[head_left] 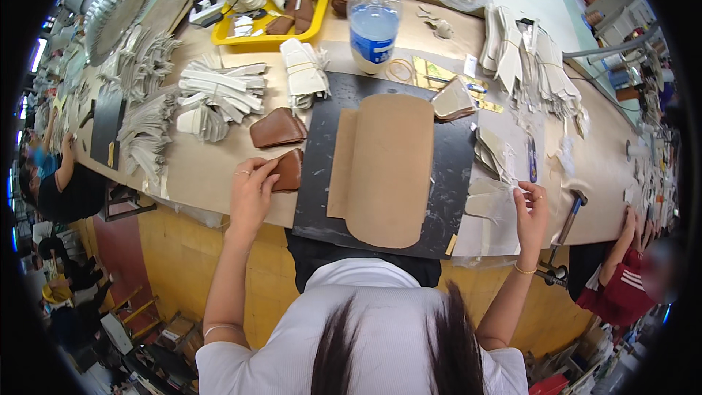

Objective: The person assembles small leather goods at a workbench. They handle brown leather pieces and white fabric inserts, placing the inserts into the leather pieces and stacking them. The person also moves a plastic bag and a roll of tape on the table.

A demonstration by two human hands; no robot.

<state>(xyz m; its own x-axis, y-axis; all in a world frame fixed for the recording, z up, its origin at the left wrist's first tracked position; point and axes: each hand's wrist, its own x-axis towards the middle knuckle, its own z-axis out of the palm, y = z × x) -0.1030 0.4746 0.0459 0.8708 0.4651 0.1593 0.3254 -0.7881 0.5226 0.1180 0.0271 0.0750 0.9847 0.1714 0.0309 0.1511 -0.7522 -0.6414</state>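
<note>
My left hand (252, 186) has its thumb and fingers closed at the left edge of a small stack of brown leather pieces (290, 171). Just beyond it lies a second brown leather stack (278, 128). On the other side, my right hand (532, 208) pinches the edge of a thin off-white piece (488, 202). More off-white pieces (494, 152) lie fanned out behind that one. Between my hands, a tan board with rounded ends (391, 172) rests on a black mat (311, 208).
Bundled pale strips (223, 88) cover the table's left, with more bundles (530, 62) at right. A yellow tray (274, 39) and a plastic bottle (373, 33) stand at the back. A blue cutter (532, 159) and a hammer (575, 208) lie at right. Other people work at both sides.
</note>
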